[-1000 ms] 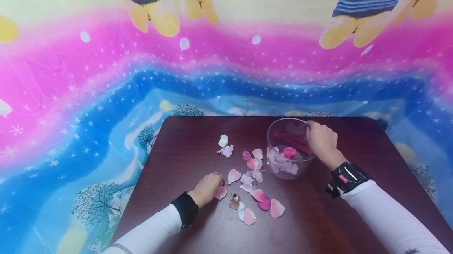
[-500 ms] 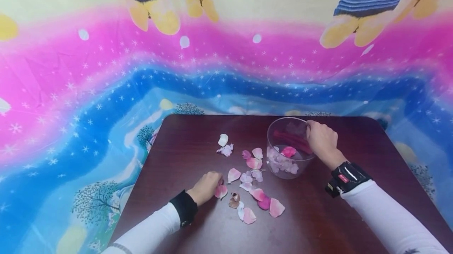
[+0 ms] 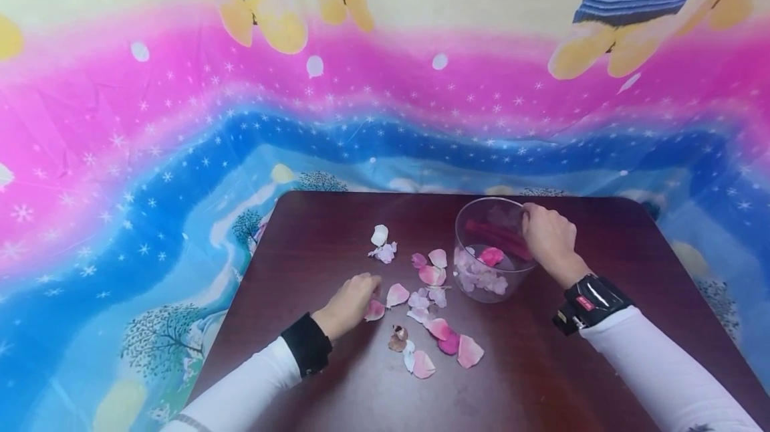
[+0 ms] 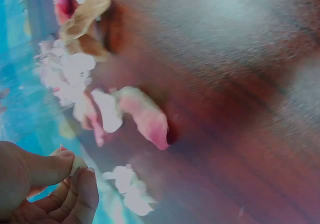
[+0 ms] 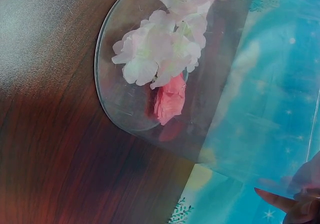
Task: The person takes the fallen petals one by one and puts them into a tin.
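Note:
In the head view my left hand pinches a pink flower petal low over the table, left of the scattered petals. Between thumb and fingertips, the left wrist view has only a small pale bit of it; the rest is mostly hidden behind the fingers. My right hand grips the rim of a clear round container at its right side. Inside lie pale pink blossoms and a bright pink petal piece, also seen through the wall in the right wrist view.
On the dark wooden table lie pink petals, pale blossoms and a brown curled piece. A white petal with a lilac blossom sits farther back. A patterned cloth hangs behind.
My left hand has moved slightly up and away from me, and the pink petal at its fingertips has shifted with it. My right hand and the container have stayed in place.

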Demonstrator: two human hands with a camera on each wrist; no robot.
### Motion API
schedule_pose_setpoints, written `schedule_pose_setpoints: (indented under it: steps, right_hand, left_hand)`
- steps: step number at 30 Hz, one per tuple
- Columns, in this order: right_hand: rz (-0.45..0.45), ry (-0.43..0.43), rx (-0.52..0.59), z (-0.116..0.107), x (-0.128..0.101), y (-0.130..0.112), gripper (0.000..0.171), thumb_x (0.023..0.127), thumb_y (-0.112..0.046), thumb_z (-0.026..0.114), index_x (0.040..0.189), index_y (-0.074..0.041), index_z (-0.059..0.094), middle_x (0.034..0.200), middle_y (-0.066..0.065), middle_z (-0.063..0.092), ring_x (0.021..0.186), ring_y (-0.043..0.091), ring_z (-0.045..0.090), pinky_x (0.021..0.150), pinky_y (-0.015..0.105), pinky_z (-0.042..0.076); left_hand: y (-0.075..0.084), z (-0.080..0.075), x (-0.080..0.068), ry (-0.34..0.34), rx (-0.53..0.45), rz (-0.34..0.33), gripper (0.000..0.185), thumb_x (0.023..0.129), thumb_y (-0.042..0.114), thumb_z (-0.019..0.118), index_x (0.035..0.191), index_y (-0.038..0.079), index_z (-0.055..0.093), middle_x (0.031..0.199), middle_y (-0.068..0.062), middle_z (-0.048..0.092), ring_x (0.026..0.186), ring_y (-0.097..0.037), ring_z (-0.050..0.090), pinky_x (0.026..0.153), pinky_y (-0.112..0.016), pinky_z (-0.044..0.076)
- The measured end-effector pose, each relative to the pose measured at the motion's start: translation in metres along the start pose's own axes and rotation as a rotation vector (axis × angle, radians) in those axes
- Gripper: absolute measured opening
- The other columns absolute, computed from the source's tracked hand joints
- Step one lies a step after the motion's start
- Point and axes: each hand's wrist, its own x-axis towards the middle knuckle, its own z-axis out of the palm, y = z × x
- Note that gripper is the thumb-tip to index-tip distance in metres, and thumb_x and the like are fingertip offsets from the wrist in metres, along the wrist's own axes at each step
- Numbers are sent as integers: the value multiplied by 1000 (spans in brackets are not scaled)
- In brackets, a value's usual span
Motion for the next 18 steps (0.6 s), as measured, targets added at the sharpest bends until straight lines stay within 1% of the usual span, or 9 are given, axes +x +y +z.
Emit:
schedule_pose_setpoints:
  steps: [5, 10, 13, 15, 18]
  right_hand:
    - [-4, 7, 1, 0, -1, 0, 31, 102, -17, 44, 118, -5, 67, 80, 23, 68, 66, 40, 62, 45, 47, 39]
    - [-3, 0, 6, 0, -2, 0, 30, 102, -17, 44, 117, -4, 67, 77, 21, 67, 63, 37, 60, 45, 45, 38]
    - [0, -6, 5, 0, -2, -1, 30, 102, -17, 44, 117, -5, 67, 78, 21, 67, 64, 38, 61, 45, 45, 39]
    - [-1, -6, 2, -1, -2, -1, 30, 102, -17, 44, 117, -5, 67, 79, 21, 67, 65, 39, 61, 45, 46, 39]
    - [0, -5, -1, -1, -2, -1, 30, 102, -18, 44, 118, -5, 67, 78, 21, 67, 65, 38, 61, 45, 45, 39]
  left_hand:
    - [5, -9, 2, 13, 17, 6, 25, 80, -17, 62, 87, 6, 65, 81, -5, 64, 78, -19, 65, 71, -32, 56]
    - [11, -20, 1, 61, 32, 83, 30, 75, -20, 63, 90, 6, 64, 83, -5, 64, 79, -17, 64, 73, -32, 57]
    - [17, -29, 0, 72, 17, 123, 28, 78, -19, 64, 92, 6, 63, 85, -6, 64, 81, -19, 64, 75, -33, 57]
    - [22, -35, -1, 66, -1, 130, 25, 82, -16, 67, 95, 5, 64, 88, -7, 65, 85, -20, 65, 78, -33, 58]
    - [27, -43, 0, 50, -23, 128, 23, 84, -12, 72, 98, 5, 65, 91, -8, 66, 89, -20, 67, 82, -33, 59]
